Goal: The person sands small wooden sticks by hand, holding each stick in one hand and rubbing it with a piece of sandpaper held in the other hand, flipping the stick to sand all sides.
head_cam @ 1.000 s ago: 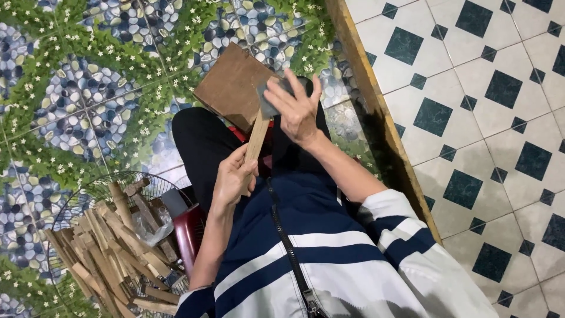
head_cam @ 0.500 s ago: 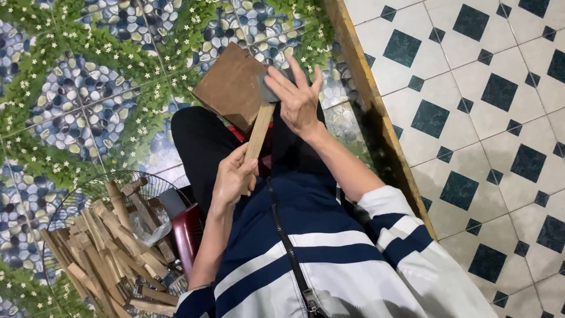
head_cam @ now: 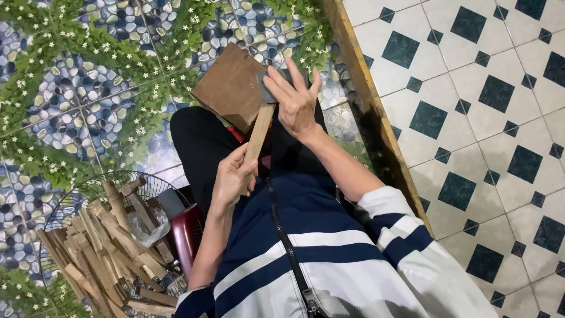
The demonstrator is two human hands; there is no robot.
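The left hand (head_cam: 232, 176) has its grip closed around the lower end of a narrow wooden strip (head_cam: 258, 136), thumb on top and fingers wrapped beneath, so that the strip slants up from the person's lap to a brown wooden block (head_cam: 231, 86) resting on the knee. The right hand (head_cam: 295, 106) lies with fingers spread and nearly flat, pressing a small grey abrasive piece (head_cam: 266, 93), probably sandpaper or a stone, against the strip's upper end, just where it meets the block's edge. That hand is clamped on nothing; it only bears down with palm and fingers.

The risks seem plain. The strip is held at one end only, so hard pressure at the far end could bend or snap it, or let it pivot off the block. The grey piece is pinned by flat fingers, not pinched, and might skid sideways, dragging fingertips across raw wood and picking up splinters. The block sits on a leg, not on a bench, so it may tip.

Left of the person, a wire basket (head_cam: 75, 194) holds a heap of similar wood strips (head_cam: 109, 250), beside a red plastic stool (head_cam: 189, 232) on the pebble-patterned floor (head_cam: 76, 94).
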